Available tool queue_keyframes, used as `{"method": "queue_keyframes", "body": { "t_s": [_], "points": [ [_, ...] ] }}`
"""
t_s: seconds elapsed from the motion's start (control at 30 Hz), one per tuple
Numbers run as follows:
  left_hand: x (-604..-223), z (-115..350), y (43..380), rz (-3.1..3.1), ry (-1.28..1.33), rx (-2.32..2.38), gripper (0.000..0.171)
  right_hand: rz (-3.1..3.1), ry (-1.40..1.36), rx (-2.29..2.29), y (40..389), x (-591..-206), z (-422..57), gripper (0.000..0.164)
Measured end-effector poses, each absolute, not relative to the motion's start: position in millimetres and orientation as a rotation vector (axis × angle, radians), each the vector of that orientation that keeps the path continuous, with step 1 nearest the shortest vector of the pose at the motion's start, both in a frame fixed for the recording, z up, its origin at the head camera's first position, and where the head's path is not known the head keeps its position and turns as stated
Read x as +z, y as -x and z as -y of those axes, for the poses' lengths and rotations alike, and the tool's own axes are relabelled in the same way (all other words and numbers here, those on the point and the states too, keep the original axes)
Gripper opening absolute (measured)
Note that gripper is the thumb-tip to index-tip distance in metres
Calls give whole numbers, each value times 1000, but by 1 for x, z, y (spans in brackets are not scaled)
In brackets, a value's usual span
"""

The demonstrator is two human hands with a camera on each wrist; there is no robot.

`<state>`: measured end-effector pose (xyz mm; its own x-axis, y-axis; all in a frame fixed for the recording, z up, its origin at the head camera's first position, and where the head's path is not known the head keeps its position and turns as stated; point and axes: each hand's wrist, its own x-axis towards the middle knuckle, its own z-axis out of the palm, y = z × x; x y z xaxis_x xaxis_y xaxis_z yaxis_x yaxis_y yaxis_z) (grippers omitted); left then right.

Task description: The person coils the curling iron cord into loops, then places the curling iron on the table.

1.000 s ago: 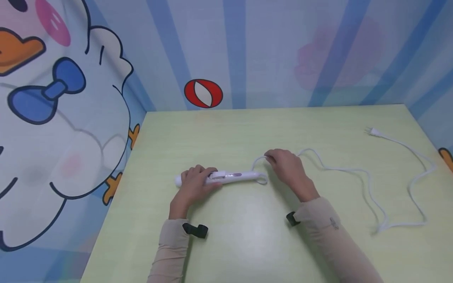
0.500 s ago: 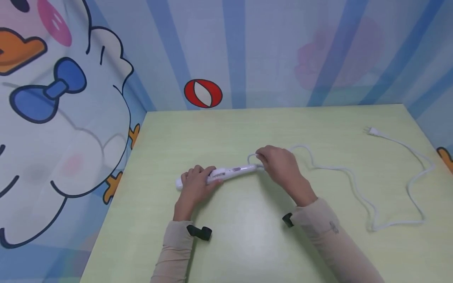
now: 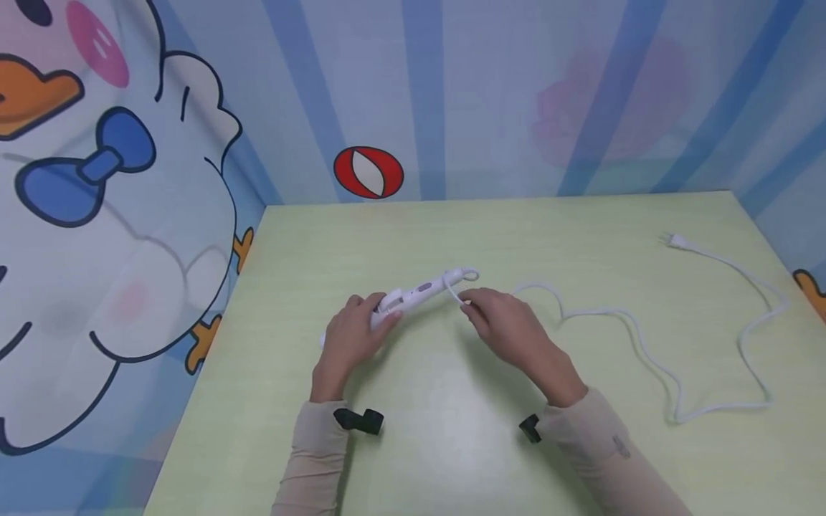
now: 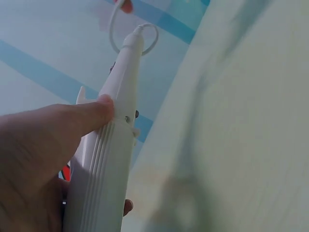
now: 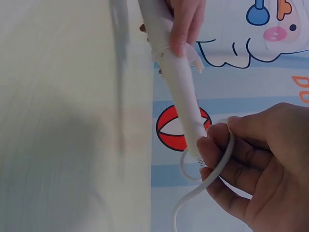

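Observation:
My left hand [image 3: 351, 335] grips a white curling iron [image 3: 419, 294] round its middle, with the thumb along its side in the left wrist view. The iron's handle end tilts up to the right, off the table. From that end the white cord [image 5: 193, 192] bends back in a small loop and passes across the handle. Just right of the handle, my right hand [image 3: 506, 326] pinches the cord between thumb and fingers. The right wrist view shows its fingertips [image 5: 208, 150] close by the iron's cord end. Most of the iron's far left end is hidden under my left hand.
The rest of the cord [image 3: 619, 312] winds loosely over the right side of the pale green table [image 3: 439, 459]. Its two-pin plug [image 3: 676, 241] lies near the back right corner. Printed cartoon walls [image 3: 490, 93] stand behind and to the left.
The iron's handle end has risen and swung away from me. My right hand has moved left, then nearer to me, bringing the cord across the handle. The loose cord has been pulled slightly left.

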<state>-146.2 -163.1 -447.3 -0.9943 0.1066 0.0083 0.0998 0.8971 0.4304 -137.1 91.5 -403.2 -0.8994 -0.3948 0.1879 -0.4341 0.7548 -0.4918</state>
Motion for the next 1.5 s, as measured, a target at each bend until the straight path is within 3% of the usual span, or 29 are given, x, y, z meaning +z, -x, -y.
{"method": "queue_keyframes", "body": {
  "t_s": [0.6,1.03,1.5],
  "points": [
    [-412,157,141,-2890,-273,885,58,2895,-830,1006,138,-420,-108,16],
    [-410,156,136,-2739,-448,1107,53,2791,-885,976,147,-422,-122,17],
    [-405,159,130,-2647,-484,1118,51,2814,-787,1149,155,-423,-141,14]
  ]
}}
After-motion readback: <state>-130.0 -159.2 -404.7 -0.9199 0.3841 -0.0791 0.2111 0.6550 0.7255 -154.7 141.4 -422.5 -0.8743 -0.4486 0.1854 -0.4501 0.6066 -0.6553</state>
